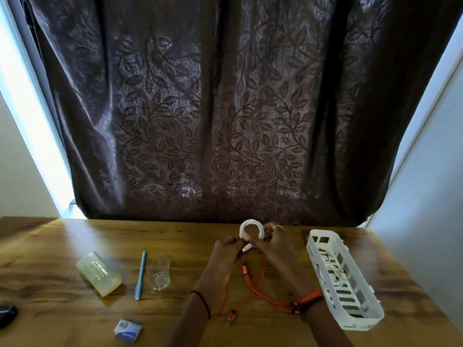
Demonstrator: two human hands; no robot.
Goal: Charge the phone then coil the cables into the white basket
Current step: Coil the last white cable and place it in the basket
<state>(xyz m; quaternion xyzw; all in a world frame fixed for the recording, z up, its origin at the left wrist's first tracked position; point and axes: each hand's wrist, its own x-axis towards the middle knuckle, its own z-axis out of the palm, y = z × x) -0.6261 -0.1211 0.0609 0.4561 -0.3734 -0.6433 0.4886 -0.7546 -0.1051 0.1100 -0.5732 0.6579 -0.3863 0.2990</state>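
The brown wooden surface (75,236) shows strong grain under a soft sheen. At twelve o'clock, the dark brown leaf-patterned cloth curtain (200,108) has a faint satin shine. The white slotted plastic basket (363,320) at three o'clock looks matt and smooth. The white coiled cable (246,227) is smooth-skinned; the orange cable (260,293) carries shiny metallic plugs. At nine o'clock are a clear glossy glass tumbler (158,272) and a pale yellow translucent plastic bottle (99,272).

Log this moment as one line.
step: coiling white cable | left hand: pinches it near plug | right hand: holds the coil | orange cable: loose on table | white basket: white cords inside
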